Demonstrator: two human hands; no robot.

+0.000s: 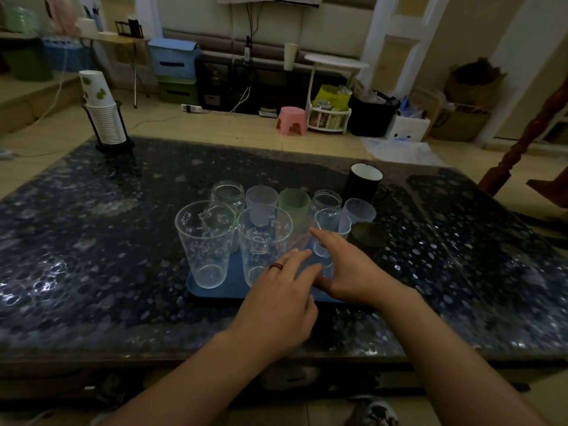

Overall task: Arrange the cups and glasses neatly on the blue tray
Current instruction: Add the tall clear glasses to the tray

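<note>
A blue tray lies on the dark patterned table and carries several cups and glasses. Two tall clear printed glasses stand at its front left. Behind them are a glass jar, a pale cup, a green cup, another jar and a second pale cup. A small clear glass stands front right, and my right hand reaches around it with fingers spread. My left hand, wearing a red ring, hovers over the tray's front with relaxed fingers.
A black cup with a white inside and a dark green cup stand at the tray's right side. A rack of stacked paper cups stands at the table's far left corner. A pink stool sits on the floor beyond.
</note>
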